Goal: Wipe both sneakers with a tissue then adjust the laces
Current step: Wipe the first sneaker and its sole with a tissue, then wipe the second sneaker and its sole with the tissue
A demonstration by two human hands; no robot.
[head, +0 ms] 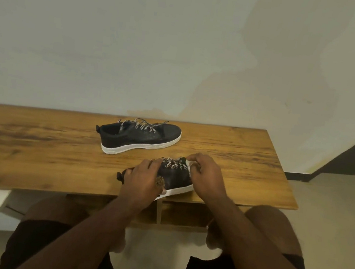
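Note:
Two black sneakers with white soles and black-and-white laces are on a wooden table [36, 138]. The far sneaker [137, 137] lies free near the wall, toe to the right. The near sneaker [174, 175] sits at the table's front edge. My left hand [143, 179] grips its heel and side. My right hand [203, 176] presses a white tissue [189, 163] against its toe end, fingers curled over it. Most of the tissue is hidden under my fingers.
The table stands against a pale wall, and its right end [287, 182] is close to the near sneaker. My knees in dark shorts are below the front edge. A pale floor and a dark doorway [354, 157] lie to the right.

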